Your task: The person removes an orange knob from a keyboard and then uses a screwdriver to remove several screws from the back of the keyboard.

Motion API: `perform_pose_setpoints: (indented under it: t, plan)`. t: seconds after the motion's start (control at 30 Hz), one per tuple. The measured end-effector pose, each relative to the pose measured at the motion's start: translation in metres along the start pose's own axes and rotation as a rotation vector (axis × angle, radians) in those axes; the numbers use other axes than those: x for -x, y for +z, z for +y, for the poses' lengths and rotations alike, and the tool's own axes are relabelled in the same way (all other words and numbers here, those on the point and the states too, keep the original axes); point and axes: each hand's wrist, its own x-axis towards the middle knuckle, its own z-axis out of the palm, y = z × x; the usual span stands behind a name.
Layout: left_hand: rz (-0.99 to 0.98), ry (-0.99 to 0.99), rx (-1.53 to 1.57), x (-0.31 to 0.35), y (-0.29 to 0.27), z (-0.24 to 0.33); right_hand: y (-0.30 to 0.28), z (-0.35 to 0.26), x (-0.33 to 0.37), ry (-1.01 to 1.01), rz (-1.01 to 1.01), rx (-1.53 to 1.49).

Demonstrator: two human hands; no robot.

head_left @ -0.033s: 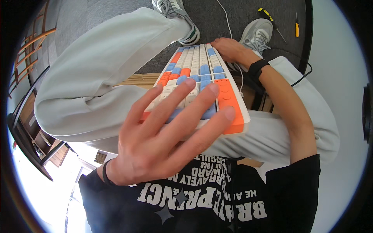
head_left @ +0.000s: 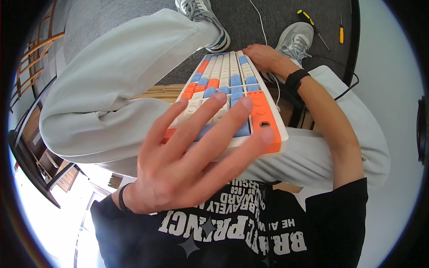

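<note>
A white keyboard with cream, blue and orange keys lies across my lap, its near end toward me. My left hand is open over that near end, fingers spread, fingertips on or just above the keys and an orange panel. Beside the fingertip furthest right, a small dark hole shows in the panel. At the far right corner of the keyboard, my right hand closes on its edge; most of those fingers are hidden. Keys beneath my left hand are partly covered.
On the dark grey carpet at the far right lie a yellow-and-black screwdriver and a smaller yellow-handled screwdriver. A white cable runs past the keyboard's right side. A black cable loops near my right knee.
The rightmost finger of my left hand has shifted slightly right and nearer me, baring the dark hole in the orange panel. My right hand and the keyboard stay put.
</note>
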Motion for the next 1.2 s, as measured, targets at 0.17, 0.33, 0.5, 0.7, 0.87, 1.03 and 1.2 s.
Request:
perform_pose_setpoints:
  t: [0.17,0.33,0.5,0.7,0.87,1.03,1.2]
  plan:
    - [0.001,0.075,-0.026,0.004,-0.002,0.001,0.000,-0.002,-0.001,0.018,0.016,0.002]
    - [-0.051,-0.019,0.074,0.003,-0.008,0.009,-0.010,-0.011,0.002,0.091,-0.025,0.037]
    - [0.001,-0.015,0.043,-0.006,-0.001,0.009,-0.009,-0.005,0.005,0.035,-0.023,0.026]
    - [0.094,0.004,0.028,-0.014,0.003,0.003,-0.015,-0.013,0.004,0.053,0.012,0.012]
    - [0.108,0.044,0.038,-0.028,-0.002,-0.017,-0.068,-0.045,0.032,0.011,0.051,0.004]
    - [0.104,-0.046,0.087,-0.036,-0.018,-0.029,-0.142,-0.097,0.061,-0.165,0.368,-0.145]
    - [0.107,-0.120,0.212,-0.035,-0.021,-0.031,-0.188,-0.150,0.083,-0.186,0.582,-0.153]
